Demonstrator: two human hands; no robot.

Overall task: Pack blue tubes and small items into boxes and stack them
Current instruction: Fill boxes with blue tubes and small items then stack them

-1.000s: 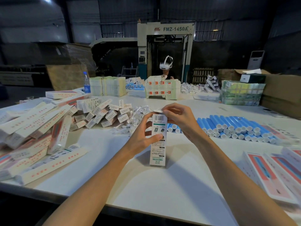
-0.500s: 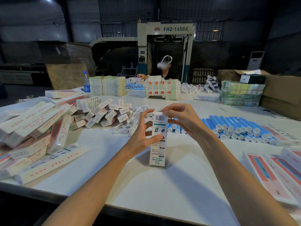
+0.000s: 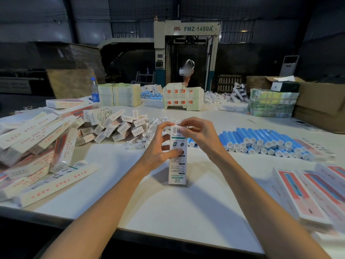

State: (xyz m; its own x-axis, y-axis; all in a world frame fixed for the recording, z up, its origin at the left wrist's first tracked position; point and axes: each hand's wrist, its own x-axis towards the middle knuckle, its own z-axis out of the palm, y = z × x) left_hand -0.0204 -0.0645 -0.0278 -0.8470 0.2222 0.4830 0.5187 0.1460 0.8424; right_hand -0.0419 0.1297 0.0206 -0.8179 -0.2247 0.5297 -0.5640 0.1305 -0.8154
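The worktop (image 3: 177, 212) has a bare white stretch from its near edge up to the middle, open between the 2 forearms and to either side of them. Toward the left edge a heap of long white boxes (image 3: 33, 143) spills almost to the near edge. Behind it lie a pile of small boxes (image 3: 112, 126) and, just beside that, clear sachets (image 3: 149, 126). Toward the right edge the blue tubes (image 3: 261, 141) lie packed side by side, white caps facing the near edge. Flat red-printed cartons (image 3: 308, 193), blurred, fill the near right corner.

A tall, narrow white box (image 3: 177, 165) stands upright on its end at the middle of the worktop. It shows a barcode at the top, a green band below it, 2 dark product pictures and green lettering near the base. The left grip (image 3: 160, 146) is curled round its upper half, thumb pressed across the front face. The right grip (image 3: 199, 135) pinches the flap at the box's top end with its fingertips.
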